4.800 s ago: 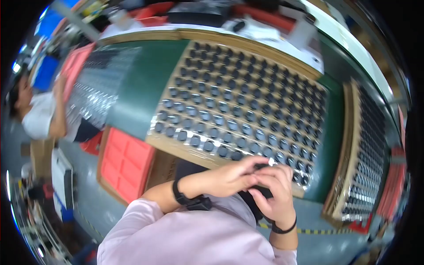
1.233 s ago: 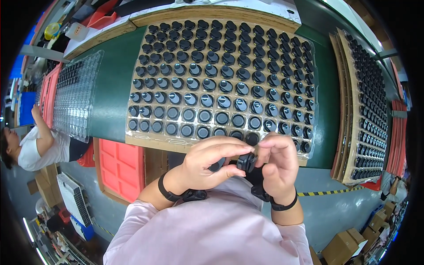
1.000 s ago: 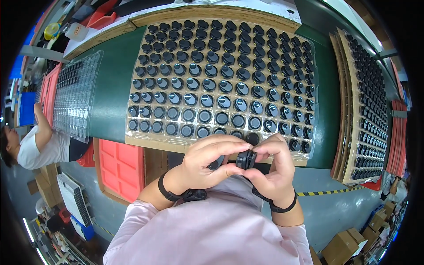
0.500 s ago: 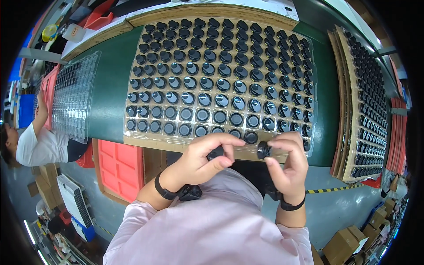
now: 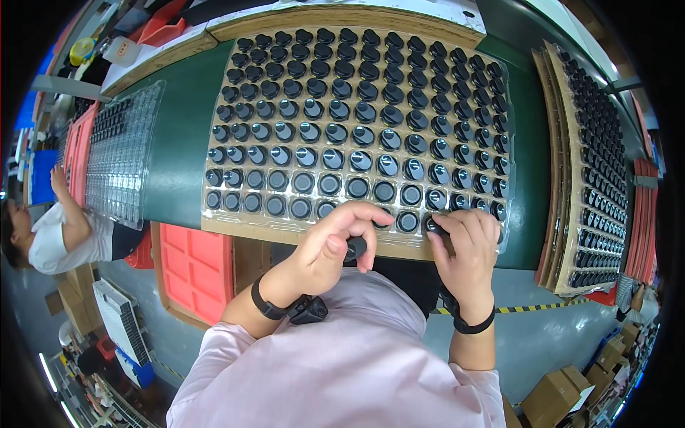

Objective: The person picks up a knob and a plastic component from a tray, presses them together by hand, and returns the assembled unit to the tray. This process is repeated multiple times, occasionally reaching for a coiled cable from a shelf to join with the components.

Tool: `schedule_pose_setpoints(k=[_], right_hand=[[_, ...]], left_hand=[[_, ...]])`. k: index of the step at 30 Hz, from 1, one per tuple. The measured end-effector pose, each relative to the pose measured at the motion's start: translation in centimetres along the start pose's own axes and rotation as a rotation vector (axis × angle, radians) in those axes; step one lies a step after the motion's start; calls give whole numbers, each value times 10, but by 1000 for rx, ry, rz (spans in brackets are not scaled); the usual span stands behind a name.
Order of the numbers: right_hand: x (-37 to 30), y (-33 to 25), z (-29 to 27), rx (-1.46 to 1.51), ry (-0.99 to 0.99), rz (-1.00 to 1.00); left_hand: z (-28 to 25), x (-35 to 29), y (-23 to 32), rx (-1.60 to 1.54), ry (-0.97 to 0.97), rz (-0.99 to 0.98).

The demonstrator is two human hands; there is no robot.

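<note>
A clear plastic tray (image 5: 235,217) on brown cardboard lies before me, its pockets filled with rows of round black knob-like parts (image 5: 357,188). Most stand with a shiny slanted top; those in the two nearest rows at left and middle show flat round tops. My left hand (image 5: 325,246) hovers at the tray's near edge, lower fingers curled round one black part (image 5: 355,247), thumb and index apart. My right hand (image 5: 467,246) reaches over the nearest row toward the right end. Its fingertips close on another black part (image 5: 432,225) at a pocket there.
A stack of filled trays on cardboard (image 5: 603,171) stands at right. At left a sparsely filled clear tray (image 5: 118,167) lies on the green table (image 5: 178,143), with a co-worker (image 5: 64,232) beside it. A red crate (image 5: 196,274) sits below the table's near edge.
My right hand has brought its black part from in front of me forward to the nearest row. My left thumb has lifted away from its index finger. The co-worker's arm has lowered.
</note>
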State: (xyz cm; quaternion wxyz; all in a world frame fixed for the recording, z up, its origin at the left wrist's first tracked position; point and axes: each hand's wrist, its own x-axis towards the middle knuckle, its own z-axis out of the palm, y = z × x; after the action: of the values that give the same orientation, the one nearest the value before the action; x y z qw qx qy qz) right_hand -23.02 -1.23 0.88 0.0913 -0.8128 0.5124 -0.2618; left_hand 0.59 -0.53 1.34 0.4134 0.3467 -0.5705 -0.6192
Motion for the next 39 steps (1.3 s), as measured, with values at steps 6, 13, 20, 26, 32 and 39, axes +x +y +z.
schedule_pose_setpoints(k=[6,13,20,26,32,39], right_hand=[[1,0,3,-29,-1,-26],[11,-21,-8,213,-4,-136],[19,-50,11,486,-87,-230],[25,-40,16,603,-127,-200],[37,-22,8,495,-77,70],[42,-18,13,-39,14,-49]], left_hand=[[-2,0,3,-24,-23,-17],[1,0,1,-91,-94,-100],[12,3,-18,131,-46,80],[-4,-3,-6,25,-147,-123],[-17,-5,-2,22,-66,-184],[-19,-6,-4,233,125,71]])
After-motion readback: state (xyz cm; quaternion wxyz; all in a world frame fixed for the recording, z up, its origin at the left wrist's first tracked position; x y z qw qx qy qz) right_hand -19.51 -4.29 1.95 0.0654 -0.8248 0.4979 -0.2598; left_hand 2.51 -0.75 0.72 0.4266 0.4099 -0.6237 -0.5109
